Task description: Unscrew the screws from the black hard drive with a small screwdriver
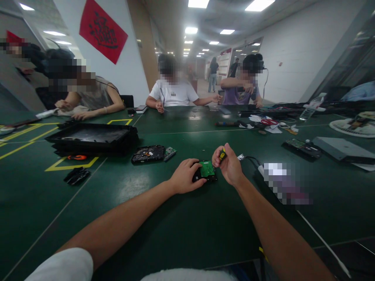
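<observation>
A hard drive (208, 170) with a green circuit board facing up lies on the green table in front of me. My left hand (187, 175) grips it from the left, fingers over its top edge and thumb along the near edge. In my right hand (230, 166) is a screwdriver (223, 154) with a yellow and black handle, held just above the drive's right side. My fingers hide the screwdriver's shaft and tip. Left of the drive, a second hard drive (148, 154) lies beside a small loose circuit board (170, 153).
Stacked black trays (93, 134) stand at the left, near black gloves (77, 175). To the right are a cabled device (271, 183), another drive (301, 149), a silver box (345, 149) and a plastic bottle (312, 107). Several people sit across the table.
</observation>
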{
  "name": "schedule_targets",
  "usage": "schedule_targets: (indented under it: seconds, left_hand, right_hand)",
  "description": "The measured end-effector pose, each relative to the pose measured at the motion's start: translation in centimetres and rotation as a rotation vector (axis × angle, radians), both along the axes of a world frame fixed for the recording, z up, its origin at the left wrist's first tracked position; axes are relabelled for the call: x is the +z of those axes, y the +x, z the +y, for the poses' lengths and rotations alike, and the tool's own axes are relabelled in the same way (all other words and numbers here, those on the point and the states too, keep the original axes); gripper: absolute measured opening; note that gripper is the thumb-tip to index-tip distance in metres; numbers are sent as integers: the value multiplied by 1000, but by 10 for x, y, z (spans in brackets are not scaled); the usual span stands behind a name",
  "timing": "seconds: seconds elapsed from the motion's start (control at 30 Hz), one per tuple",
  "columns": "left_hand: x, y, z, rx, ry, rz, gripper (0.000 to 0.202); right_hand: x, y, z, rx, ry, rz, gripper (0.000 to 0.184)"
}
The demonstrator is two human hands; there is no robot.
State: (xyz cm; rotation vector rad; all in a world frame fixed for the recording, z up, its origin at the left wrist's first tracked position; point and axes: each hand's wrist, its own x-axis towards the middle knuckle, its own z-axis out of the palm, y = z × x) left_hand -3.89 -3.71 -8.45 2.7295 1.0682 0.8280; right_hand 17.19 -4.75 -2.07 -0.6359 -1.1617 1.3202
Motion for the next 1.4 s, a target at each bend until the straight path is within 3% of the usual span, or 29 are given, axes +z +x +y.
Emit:
schedule_targets:
  seconds: [0.13, 0.33, 0.57, 0.7, 0.93, 1.1, 1.4]
  left_hand:
    - [-1, 0, 1, 6, 2, 11, 60]
    - [-4, -1, 3, -6, -7, -14, 60]
    - [-2, -1, 3, -11, -11, -12, 62]
    - [-2, -1, 2, -26, -6, -2, 62]
    - [0, 0, 1, -31, 4, 3, 62]
    - [0, 0, 1, -37, 7, -3, 61]
    - [-1, 0, 1, -22, 4, 27, 64]
  right_hand:
    - [-3, 1, 1, -28, 5, 31, 35]
    - [-1, 2, 1, -39, 14, 7, 34]
    - [0, 4, 2, -3, 11, -7, 57]
    - [1, 5, 1, 33, -6, 45, 60]
    - [-4, 2, 0, -7, 13, 5, 36]
    - [-2, 0, -2, -14, -4, 42, 31]
    - [4, 3, -1, 3, -111, 79, 47]
